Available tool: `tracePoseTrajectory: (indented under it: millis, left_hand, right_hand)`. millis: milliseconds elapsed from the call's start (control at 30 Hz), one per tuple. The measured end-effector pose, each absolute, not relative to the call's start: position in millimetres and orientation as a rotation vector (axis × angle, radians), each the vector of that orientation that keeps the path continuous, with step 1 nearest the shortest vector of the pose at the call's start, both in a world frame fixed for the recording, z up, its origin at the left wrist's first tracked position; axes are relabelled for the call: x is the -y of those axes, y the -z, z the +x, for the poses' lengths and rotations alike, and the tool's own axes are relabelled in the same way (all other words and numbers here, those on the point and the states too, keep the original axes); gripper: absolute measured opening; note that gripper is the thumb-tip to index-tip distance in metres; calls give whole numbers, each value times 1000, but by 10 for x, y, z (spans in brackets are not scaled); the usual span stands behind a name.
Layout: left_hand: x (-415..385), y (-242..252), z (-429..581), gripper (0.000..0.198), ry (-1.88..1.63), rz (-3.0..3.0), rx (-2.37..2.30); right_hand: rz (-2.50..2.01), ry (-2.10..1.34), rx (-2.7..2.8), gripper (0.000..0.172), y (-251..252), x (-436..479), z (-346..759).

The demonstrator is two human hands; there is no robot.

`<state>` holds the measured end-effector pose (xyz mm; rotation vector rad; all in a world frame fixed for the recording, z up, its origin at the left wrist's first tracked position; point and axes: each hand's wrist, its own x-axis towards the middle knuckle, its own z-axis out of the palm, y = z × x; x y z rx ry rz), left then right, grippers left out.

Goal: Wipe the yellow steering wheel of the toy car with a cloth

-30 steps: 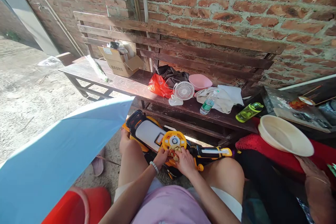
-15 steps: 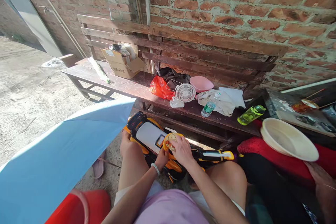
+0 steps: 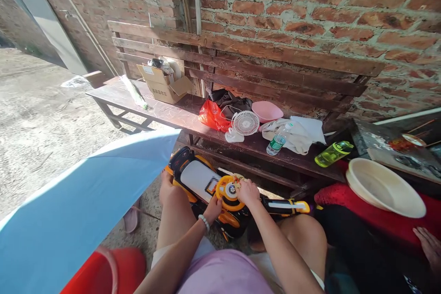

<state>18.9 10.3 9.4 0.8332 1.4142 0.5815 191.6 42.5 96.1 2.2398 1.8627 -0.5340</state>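
A yellow and black toy ride-on car [image 3: 196, 177] with a white panel lies on the ground between my knees. My left hand [image 3: 212, 207], with a bead bracelet on its wrist, grips the lower left rim of the car's yellow steering wheel [image 3: 228, 189]. My right hand [image 3: 247, 192] is closed in a pinch at the wheel's upper right, on a small thing I cannot make out.
A dark wooden bench [image 3: 179, 115] runs along the brick wall, carrying a cardboard box [image 3: 162, 85], red bag [image 3: 212, 117], small white fan [image 3: 245, 124], pink bowl [image 3: 267, 111], water bottle [image 3: 276, 141] and green bottle [image 3: 333, 153]. A blue umbrella [image 3: 79, 202] fills the left. A cream basin [image 3: 384, 186] and another person's hand [image 3: 429, 248] are right.
My right hand slid from the wheel's bottom, over its middle, to its upper right edge. The left hand stayed on the lower rim. The view shifted slightly.
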Motion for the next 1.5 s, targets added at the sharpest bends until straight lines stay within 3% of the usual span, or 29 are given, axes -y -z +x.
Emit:
tracePoseTrajectory:
  millis: [300,600,733,867,967,1133,1500]
  left_hand:
    - [-97,-126,209,11,-526,765,-1467]
    - [-116,-125,186,15,-510,797,-1491]
    - [-119,-115,189,16,-554,801,-1488]
    - [-122,-98,202,12,-583,797,-1471]
    - [-116,-101,196,12,-605,809,-1450]
    - [-102,-128,198,15,-604,803,-1477]
    - [-81,-221,185,17,-590,761,-1423]
  right_hand:
    - [2151,546,-1910,41,-874,298,1731]
    - [2075,668,-2076,38,-831,453,1699]
    - [2160,794,-2121,37,-931,307,1978]
    - [2212,497,-2150,47,-1146,-68,2042]
    - [2005,357,-2226,56,-1202,-359,1897]
    - [1719,378,-2286,46,-1071,-618,1644]
    - [2201,457,-1900,43,-933,-285,1860]
